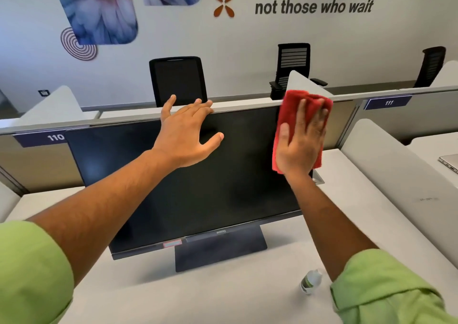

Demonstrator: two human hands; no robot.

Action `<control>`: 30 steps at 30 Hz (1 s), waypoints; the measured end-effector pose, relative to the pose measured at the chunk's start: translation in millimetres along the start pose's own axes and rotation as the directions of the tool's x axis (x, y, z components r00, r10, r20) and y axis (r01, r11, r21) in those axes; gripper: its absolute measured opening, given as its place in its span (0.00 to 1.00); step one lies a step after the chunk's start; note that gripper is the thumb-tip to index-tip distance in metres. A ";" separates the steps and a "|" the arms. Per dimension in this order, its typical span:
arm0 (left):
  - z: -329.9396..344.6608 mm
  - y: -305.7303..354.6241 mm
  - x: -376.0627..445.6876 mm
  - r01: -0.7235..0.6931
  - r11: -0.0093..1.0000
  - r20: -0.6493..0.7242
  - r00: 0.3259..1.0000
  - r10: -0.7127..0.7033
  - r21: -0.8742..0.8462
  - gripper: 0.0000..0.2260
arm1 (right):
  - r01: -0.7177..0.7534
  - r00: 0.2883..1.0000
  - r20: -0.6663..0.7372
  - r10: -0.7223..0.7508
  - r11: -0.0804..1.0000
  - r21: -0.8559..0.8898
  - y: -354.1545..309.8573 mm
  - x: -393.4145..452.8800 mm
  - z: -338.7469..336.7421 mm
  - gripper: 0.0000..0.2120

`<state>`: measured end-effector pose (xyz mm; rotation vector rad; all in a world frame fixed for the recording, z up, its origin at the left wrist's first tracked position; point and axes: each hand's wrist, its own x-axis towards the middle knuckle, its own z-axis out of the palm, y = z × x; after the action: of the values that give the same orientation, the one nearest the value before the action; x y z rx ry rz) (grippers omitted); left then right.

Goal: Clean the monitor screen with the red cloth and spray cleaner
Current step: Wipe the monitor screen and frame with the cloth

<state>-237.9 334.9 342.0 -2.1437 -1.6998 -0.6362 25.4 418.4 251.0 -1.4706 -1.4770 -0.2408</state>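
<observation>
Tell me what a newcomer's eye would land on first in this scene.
The red cloth stands out first, pressed flat by the right hand against the upper right corner of the dark monitor screen. Next comes the left hand, spread open at the screen's top edge near the middle. A small spray bottle sits on the desk at lower right, in front of the monitor.

Monitor (pixel 223 187) corner behind red cloth (pixel 288 110)

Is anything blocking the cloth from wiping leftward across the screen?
Yes. The left hand rests on the top edge of the monitor, thumb over its upper middle, left of the red cloth under the right hand. Lower down, nothing visible.
</observation>
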 end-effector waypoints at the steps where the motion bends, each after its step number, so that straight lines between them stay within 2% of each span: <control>1: 0.1 1.0 0.6 0.003 1.000 -0.003 1.000 -0.003 -0.007 0.30 | -0.108 0.994 -0.008 0.108 0.994 0.025 -3.8 3.4 -1.7 0.31; 3: 1.1 1.7 0.9 0.010 1.000 -0.018 1.000 -0.010 -0.011 0.30 | -0.202 0.979 -0.032 0.203 0.978 0.043 -18.7 0.4 -0.2 0.31; 5: 1.7 0.7 -0.2 0.016 1.000 -0.031 0.999 -0.016 -0.010 0.30 | -0.134 0.990 -0.039 0.134 0.991 0.022 -39.1 -14.3 6.4 0.31; 7: 2.5 -0.2 -0.7 0.013 1.000 -0.032 0.999 -0.013 -0.007 0.30 | 0.083 0.997 0.007 -0.083 0.996 -0.011 -57.3 -42.1 15.1 0.31; 10: 1.5 -0.6 -1.0 0.012 1.000 -0.027 1.000 -0.011 0.009 0.31 | 0.435 0.894 0.108 -0.436 0.900 0.027 -65.8 -78.6 22.6 0.32; 12: 0.9 -1.1 -2.3 0.005 1.000 -0.024 1.000 -0.005 0.010 0.32 | 0.561 0.814 0.148 -0.562 0.826 0.047 -56.8 -79.7 21.5 0.33; 13: 0.5 -1.7 -2.9 0.004 1.000 -0.021 1.000 -0.003 0.005 0.32 | 0.580 0.801 0.150 -0.579 0.813 0.040 -51.1 -72.8 19.6 0.33; 14: 0.0 -2.0 -3.3 0.004 1.000 -0.017 1.000 -0.004 -0.002 0.32 | 0.554 0.823 0.136 -0.551 0.832 0.020 -44.3 -63.0 17.3 0.32; 15: -0.5 -1.8 -2.6 0.007 1.000 -0.013 1.000 -0.007 -0.010 0.31 | 0.469 0.879 0.102 -0.466 0.883 -0.011 -36.3 -49.7 14.2 0.32; 17: -1.3 -0.5 -1.6 0.016 1.000 -0.012 1.000 -0.016 -0.016 0.31 | 0.162 0.987 0.029 -0.161 0.986 -0.036 -20.7 -18.3 5.4 0.32; 18: -1.7 0.2 -1.2 0.018 1.000 -0.011 1.000 -0.018 -0.016 0.31 | 0.011 1.000 0.015 -0.011 1.000 -0.013 -15.2 -3.7 0.7 0.32; 20: -1.5 0.6 -1.5 0.019 1.000 -0.014 1.000 -0.019 -0.014 0.30 | -0.130 0.992 0.013 0.129 0.991 0.032 -13.5 13.1 -3.9 0.33; 23: 0.0 -1.0 -2.8 0.020 1.000 -0.028 0.999 -0.020 -0.012 0.30 | -0.053 0.999 -0.007 0.053 0.999 -0.007 -23.0 12.1 -0.4 0.33; 25: 0.3 -1.2 -2.6 0.015 1.000 -0.027 1.000 -0.015 -0.015 0.29 | -0.085 0.996 -0.021 0.085 0.996 0.008 -24.5 4.4 3.7 0.33; 30: 0.1 1.1 0.9 0.019 1.000 -0.013 1.000 -0.019 -0.009 0.29 | -0.446 0.893 -0.014 0.450 0.887 0.117 -7.0 -48.3 15.2 0.34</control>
<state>-236.6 335.4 342.4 -2.1271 -1.7160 -0.6625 0.8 396.7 211.8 -1.6577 -1.0588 0.0937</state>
